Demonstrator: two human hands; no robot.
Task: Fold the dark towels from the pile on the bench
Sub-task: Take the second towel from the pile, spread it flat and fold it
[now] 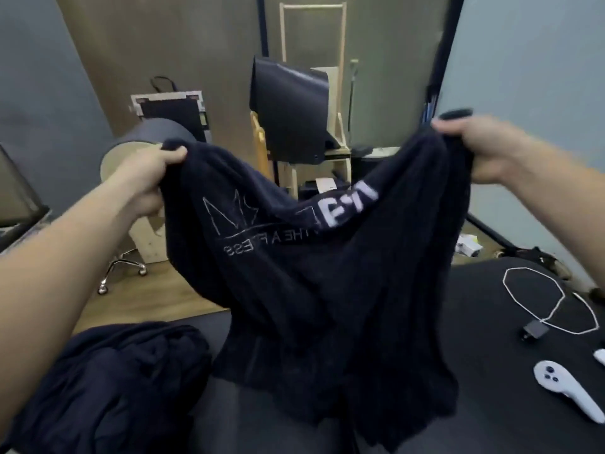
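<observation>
Two hands, left hand (pixel 144 181) and right hand (pixel 487 152); one held towel (pixel 327 273); one towel pile (pixel 114 381); one bench (pixel 491 322); one cable (pixel 553 303); one adapter (pixel 535 331); one controller (pixel 563 385).

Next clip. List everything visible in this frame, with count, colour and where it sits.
held towel: one, dark navy with pale lettering, hanging between both hands over the bench
towel pile: one heap, dark navy, bench, lower left
bench: one, black, across the foreground
cable: one, white, looped on the bench, right
charger: one, black, beside the cable loop
controller: one, white, bench, lower right
chair base: one, chrome castors, wood floor, left
wooden frame: one, pale, by the back wall
left hand: grips the towel's upper left edge
right hand: grips the towel's upper right edge
</observation>
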